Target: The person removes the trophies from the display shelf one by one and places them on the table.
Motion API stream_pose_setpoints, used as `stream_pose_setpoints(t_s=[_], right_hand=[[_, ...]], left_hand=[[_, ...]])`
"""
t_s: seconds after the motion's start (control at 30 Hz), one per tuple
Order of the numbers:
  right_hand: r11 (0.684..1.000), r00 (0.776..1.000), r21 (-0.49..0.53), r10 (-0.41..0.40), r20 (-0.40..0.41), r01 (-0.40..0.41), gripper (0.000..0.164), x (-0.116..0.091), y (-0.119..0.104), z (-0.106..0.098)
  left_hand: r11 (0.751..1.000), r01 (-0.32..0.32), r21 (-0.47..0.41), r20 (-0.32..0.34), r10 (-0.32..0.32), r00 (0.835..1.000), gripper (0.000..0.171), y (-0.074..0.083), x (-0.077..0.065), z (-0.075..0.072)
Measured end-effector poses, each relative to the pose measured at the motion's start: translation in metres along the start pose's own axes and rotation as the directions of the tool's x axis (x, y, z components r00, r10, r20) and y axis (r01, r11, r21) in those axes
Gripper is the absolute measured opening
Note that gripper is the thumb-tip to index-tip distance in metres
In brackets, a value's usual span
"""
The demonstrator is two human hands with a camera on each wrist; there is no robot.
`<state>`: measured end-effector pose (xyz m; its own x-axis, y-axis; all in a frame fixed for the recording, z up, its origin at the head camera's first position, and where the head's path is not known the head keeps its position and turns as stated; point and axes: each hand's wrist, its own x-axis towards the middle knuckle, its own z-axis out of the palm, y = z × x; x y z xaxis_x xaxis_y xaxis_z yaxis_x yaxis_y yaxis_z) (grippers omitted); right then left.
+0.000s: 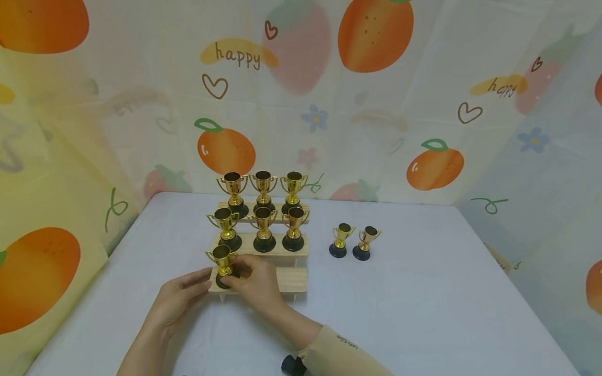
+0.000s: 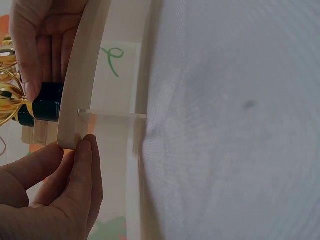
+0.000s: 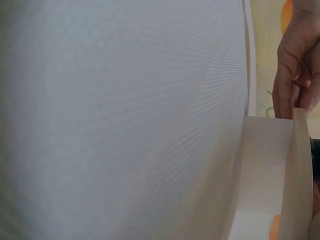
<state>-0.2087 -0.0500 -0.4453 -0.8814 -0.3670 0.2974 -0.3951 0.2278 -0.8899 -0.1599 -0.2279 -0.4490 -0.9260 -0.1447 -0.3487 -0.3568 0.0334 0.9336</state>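
Observation:
A small gold trophy cup [image 1: 221, 254] with a black base stands upright at the left end of the lowest wooden tier of a display stand [image 1: 293, 282]. My right hand [image 1: 260, 284] pinches this trophy low down, by its base. At the tier's left end my left hand [image 1: 176, 298] holds the board's edge between thumb and fingers; the left wrist view shows this left hand [image 2: 55, 192] up close, with the trophy's black base [image 2: 48, 102] on the board. In the right wrist view the right hand is mostly cut off.
Three trophies [image 1: 264, 228] stand on the middle tier and three more [image 1: 263, 188] on the top tier behind. Two loose trophies [image 1: 339, 243] [image 1: 365, 245] stand on the white tablecloth [image 1: 423, 292] to the right. A fruit-printed curtain [image 1: 329, 136] encloses the table's back and sides.

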Motion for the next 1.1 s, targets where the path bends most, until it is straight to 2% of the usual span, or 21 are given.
stream_pose_setpoints(t_s=[0.47, 0.73, 1.1], right_hand=[[0.998, 1.0, 0.053, 0.026, 0.0, -0.026, 0.035, -0.003, -0.002, -0.01], [0.998, 0.999, 0.053, 0.029, -0.02, -0.028, 0.033, -0.005, -0.005, -0.03], [0.996, 0.999, 0.076, 0.046, 0.029, -0.048, 0.027, -0.016, -0.02, -0.068]], left_hand=[[1.0, -0.004, 0.014, 0.001, 0.004, 1.0, 0.057, 0.0, -0.001, 0.0], [1.0, -0.005, 0.018, -0.009, 0.005, 1.0, 0.057, 0.0, 0.0, 0.0], [1.0, -0.001, -0.024, -0.006, 0.001, 1.0, 0.06, -0.002, 0.003, -0.002]])
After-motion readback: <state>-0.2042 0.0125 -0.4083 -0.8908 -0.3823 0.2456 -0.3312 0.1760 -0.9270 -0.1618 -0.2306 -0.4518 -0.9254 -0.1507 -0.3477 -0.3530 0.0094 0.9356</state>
